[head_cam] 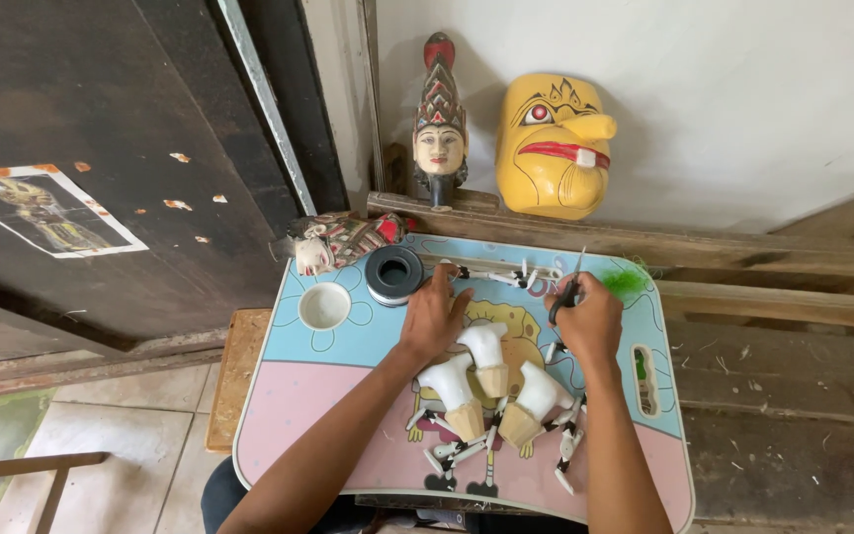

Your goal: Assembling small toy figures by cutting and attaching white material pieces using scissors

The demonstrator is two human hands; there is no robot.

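My left hand [433, 314] lies flat, fingers apart, on a small pastel lap table [294, 396] with a cartoon print. My right hand [590, 321] grips a thin dark-handled tool [569, 287] that points up and away from me. Between and below the hands lie three white carved puppet torsos with bare wood bases [491, 381]. Several thin black-and-white puppet arm pieces [467, 460] are scattered near the table's front edge, and more of them [491, 274] lie at the far edge.
A roll of black tape [393, 274] and a small white cup [324, 306] sit at the table's far left. A green tuft [627, 280] lies far right. A yellow wooden mask [554, 145], a crowned puppet head [439, 129] and another puppet head [333, 242] rest by the wall.
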